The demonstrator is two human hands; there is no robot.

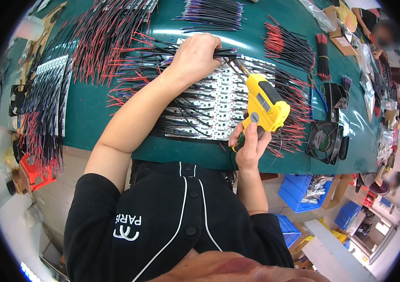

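Note:
My right hand (249,143) is wrapped around the grip of a yellow soldering gun (268,104), with its metal tip pointing up and left toward the far part of a white circuit board panel (221,110). At the panel's far edge my left hand (199,55) is closed on a few black wires (228,52), their ends close to the gun's tip. Whether the tip touches a wire or the board is too small to tell. Rows of black and red wires (188,113) lie along both sides of the panel.
Piles of red and black wires (110,40) lie at the far left, with more bundles (287,44) at the far right. Pliers (320,96) and a black fan (324,141) sit on the green table (186,155). Blue crates (299,190) stand below; other people are at the right.

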